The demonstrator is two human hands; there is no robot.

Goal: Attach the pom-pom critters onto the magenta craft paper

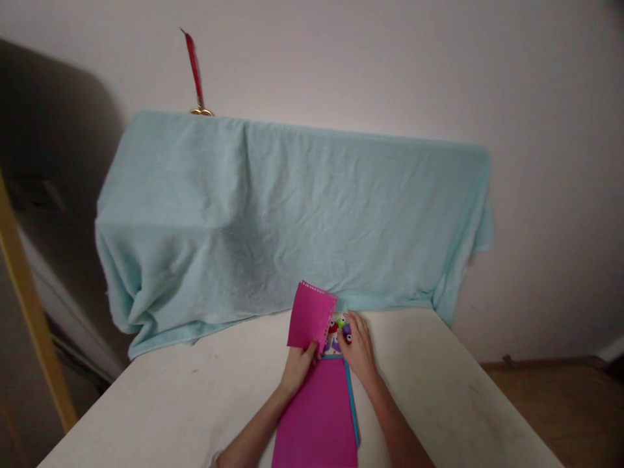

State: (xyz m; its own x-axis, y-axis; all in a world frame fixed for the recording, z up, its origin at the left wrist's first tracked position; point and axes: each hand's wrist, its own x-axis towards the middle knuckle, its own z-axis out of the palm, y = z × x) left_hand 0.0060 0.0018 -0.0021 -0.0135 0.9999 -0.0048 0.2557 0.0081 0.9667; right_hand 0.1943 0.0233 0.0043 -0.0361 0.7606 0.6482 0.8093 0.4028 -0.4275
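Note:
My left hand (301, 367) is closed on a small magenta sheet of paper (312, 316), which it holds tilted up. Torn perforations run along the sheet's top and right edges. My right hand (358, 341) has its fingers curled around the right side of a colourful cartoon-printed piece (335, 339) with round eyes in red, green and purple. The sheet and my fingers hide part of that piece. Below both hands lies a large magenta sheet (316, 416), with a blue edge (351, 403) showing along its top and right side.
The white table (205, 396) meets a light blue cloth (341, 208) draped over a boxy shape at the back. Above the cloth, a red ribbon with a gold ornament (201, 112) shows against the wall. A yellow upright bar (34, 312) stands at the left.

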